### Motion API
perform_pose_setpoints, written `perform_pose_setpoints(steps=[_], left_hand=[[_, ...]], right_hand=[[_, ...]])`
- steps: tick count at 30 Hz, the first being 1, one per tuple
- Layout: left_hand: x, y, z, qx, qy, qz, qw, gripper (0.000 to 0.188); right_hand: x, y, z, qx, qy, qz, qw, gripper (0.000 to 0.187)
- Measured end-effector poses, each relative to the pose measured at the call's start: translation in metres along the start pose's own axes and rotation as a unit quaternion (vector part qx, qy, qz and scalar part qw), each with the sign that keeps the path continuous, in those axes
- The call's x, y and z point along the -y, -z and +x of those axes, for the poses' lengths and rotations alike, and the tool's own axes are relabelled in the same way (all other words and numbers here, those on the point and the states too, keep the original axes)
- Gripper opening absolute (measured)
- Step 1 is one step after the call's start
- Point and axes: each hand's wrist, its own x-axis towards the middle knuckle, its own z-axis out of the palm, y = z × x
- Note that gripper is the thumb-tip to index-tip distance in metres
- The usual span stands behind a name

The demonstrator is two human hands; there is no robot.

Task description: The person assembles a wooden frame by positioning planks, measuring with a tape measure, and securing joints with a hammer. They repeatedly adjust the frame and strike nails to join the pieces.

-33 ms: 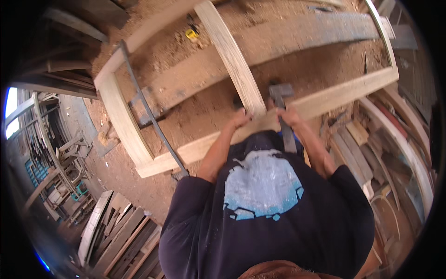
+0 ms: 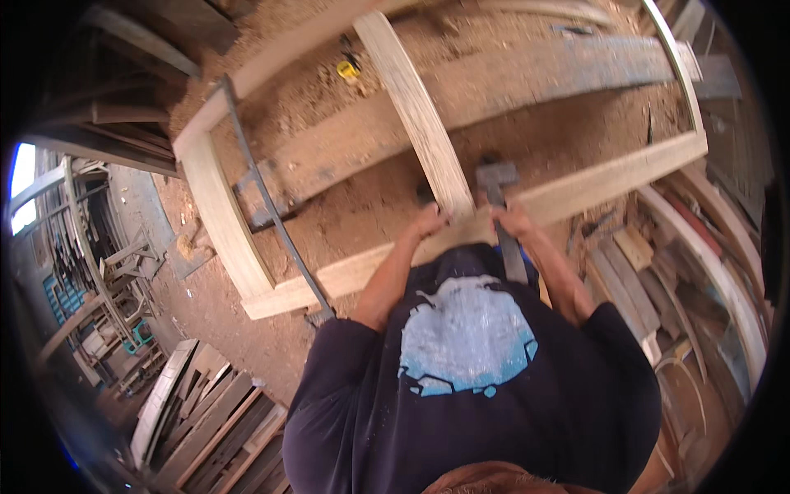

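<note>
A hammer [image 2: 510, 257] is gripped by the right hand [image 2: 516, 221]; whether the left hand [image 2: 428, 221] grips is unclear. The wooden frame [image 2: 607, 175] is crossed by a bar clamp [image 2: 262, 188].

A pale wooden frame [image 2: 224, 218] is spread across the view, and its near rail [image 2: 613, 177] is being worked at about the middle. The hammer [image 2: 510, 249] is gripped close to its head by the right hand [image 2: 512, 220]; the head is held over the frame's opening, just right of the crossbar [image 2: 415, 111], with the handle slanted back across the near rail. The crossbar's near end is touched by the fingers of the left hand [image 2: 429, 221]. Toward the frame's left end, the opening is spanned by a dark metal bar [image 2: 265, 196], from far edge to near edge. Beneath, a broad weathered plank [image 2: 543, 74] is seen, dusted with shavings; a small yellow object [image 2: 348, 71] is left near the frame's far edge.
</note>
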Motion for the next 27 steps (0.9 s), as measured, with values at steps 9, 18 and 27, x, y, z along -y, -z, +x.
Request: perform_pose_setpoints(steps=[9,18,27], left_hand=[[-0.034,0.010,-0.018,-0.003,-0.011,-0.032,0.999,0.068],[-0.041,0.004,-0.016,-0.006,0.085,0.042,0.996,0.088],[-0.045,0.009,-0.021,-0.022,0.035,0.111,0.993,0.086]], right_hand=[[0.065,0.006,0.000,0.031,0.030,-0.005,0.999,0.011],[0.148,0.010,0.091,0.008,0.129,0.087,0.988,0.011],[0.229,-0.021,0.196,0.029,0.138,0.014,0.990,0.013]])
